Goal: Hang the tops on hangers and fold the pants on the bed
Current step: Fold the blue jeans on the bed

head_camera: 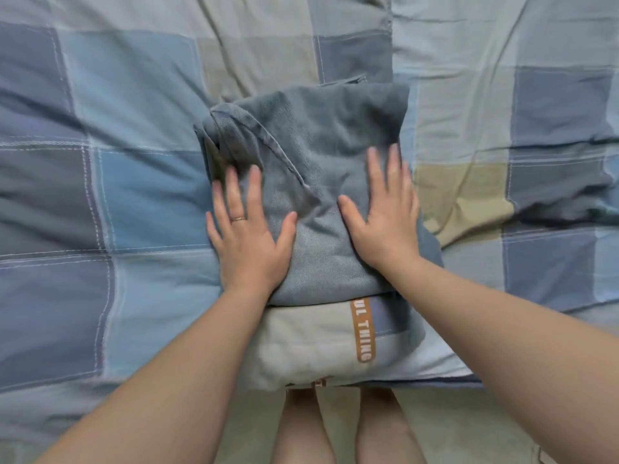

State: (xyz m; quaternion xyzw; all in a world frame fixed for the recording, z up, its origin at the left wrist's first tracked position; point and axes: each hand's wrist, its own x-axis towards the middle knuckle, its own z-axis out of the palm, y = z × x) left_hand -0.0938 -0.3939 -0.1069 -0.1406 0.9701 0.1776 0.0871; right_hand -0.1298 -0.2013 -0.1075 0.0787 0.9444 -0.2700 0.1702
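A pair of grey-blue denim pants (315, 142) lies folded into a compact rectangle in the middle of the bed. My left hand (248, 236) presses flat on the bundle's left side, fingers straight and spread, a ring on one finger. On the right side my right hand (382, 216) lies flat in the same way. Both palms rest on the top layer of the fold. No tops or hangers are in view.
The bed is covered by a quilt (100, 195) of blue, grey and pale yellow checks, wrinkled at the right. An orange printed label (363, 329) runs along the quilt near the bed's front edge. My bare legs (335, 426) stand against that edge.
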